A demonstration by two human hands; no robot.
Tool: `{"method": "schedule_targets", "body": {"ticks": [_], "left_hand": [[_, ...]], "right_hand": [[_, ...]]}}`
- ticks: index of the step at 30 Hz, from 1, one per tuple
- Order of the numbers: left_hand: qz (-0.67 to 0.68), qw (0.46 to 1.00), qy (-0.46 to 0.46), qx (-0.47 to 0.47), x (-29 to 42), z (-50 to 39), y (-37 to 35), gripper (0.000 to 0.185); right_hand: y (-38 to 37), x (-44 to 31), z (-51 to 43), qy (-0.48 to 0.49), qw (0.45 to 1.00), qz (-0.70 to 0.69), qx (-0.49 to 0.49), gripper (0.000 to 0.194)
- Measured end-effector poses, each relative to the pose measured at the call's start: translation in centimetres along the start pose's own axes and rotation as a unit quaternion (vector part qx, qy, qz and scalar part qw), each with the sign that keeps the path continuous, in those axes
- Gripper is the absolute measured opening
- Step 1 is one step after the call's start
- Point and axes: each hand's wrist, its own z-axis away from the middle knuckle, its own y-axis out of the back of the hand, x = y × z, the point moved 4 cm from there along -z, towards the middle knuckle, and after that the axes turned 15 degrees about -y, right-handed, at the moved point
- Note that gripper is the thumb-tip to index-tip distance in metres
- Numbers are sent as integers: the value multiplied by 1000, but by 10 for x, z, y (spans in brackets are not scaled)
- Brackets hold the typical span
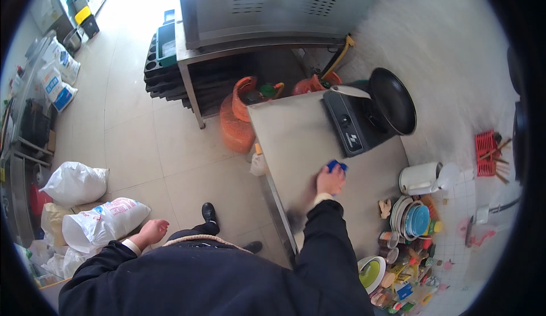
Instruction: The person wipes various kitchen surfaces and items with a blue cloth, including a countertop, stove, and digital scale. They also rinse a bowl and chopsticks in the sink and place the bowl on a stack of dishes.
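My right hand [331, 181] presses a bunched blue cloth [337, 166] onto the stainless steel table [298, 145]. Just beyond the cloth stands a black portable gas stove [347, 122], with a black frying pan [392, 101] tilted up on its far side. A pale handle or blade-like piece [350, 91] lies across the stove's left end. My left hand [154, 232] hangs over the floor at my side, near a white woven sack [106, 222]; its fingers are curled and nothing shows in them.
A white electric kettle [420, 178], stacked plates [401, 218], jars [388, 239] and bottles crowd the table's right side. Orange gas cylinders [236, 124] stand beyond the table's left corner, beside a steel stand [192, 90]. Sacks [76, 183] sit on the tiled floor. A red basket [485, 154] hangs on the wall.
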Motion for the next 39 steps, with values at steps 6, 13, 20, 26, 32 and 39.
{"method": "schedule_targets", "body": {"ticks": [6,13,20,26,32,39], "left_hand": [[45,994,22,94,-64,-26,43,23],[110,969,62,213,-129,-13,62,21],[166,965,92,183,-124,-28,55,21],[414,894,95,141,-33,-115,111,30],[783,619,6,-60,95,-220,168,56],[715,695,70,34,116,-287,176,42]], "right_hand": [[-24,-107,123,263,960,-79,-49,58],[-14,-131,87,92,889,-433,-120,52],[-33,-280,157,330,943,-46,10,48],[-23,-287,231,398,833,-279,-265,31],[28,-301,325,497,674,-380,-393,54],[25,-252,120,66,800,-456,-384,16]]}}
